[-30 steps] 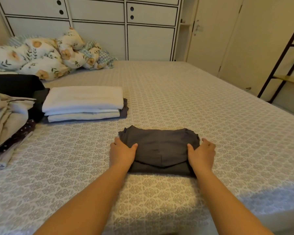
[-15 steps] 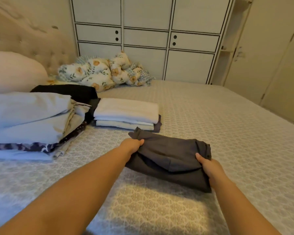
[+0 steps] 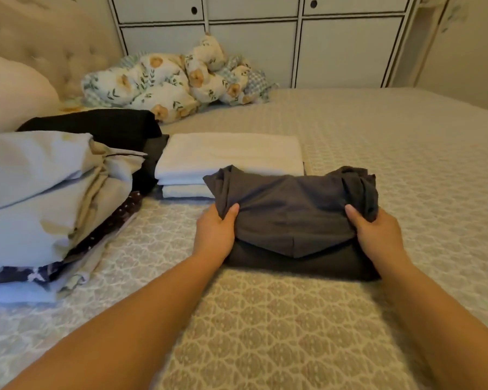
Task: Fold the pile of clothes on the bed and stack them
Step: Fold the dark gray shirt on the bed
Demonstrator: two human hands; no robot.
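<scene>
Looking forward and down from head height across the bed (image 3: 378, 142), with both forearms reaching in from the bottom edge toward the centre of the frame. Sitting close over the near mattress, wide-angle, bending the cabinet doors (image 3: 347, 52) along the top edge and the headboard (image 3: 48, 43) at upper left. Being the only view, sharing nothing with another.

one grey folded garment (image 3: 290, 218), two hands (left (image 3: 216, 235), right (image 3: 378, 235))

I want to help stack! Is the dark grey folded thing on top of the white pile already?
No, both hands grip the dark grey bundle in front of the white pile.
</scene>
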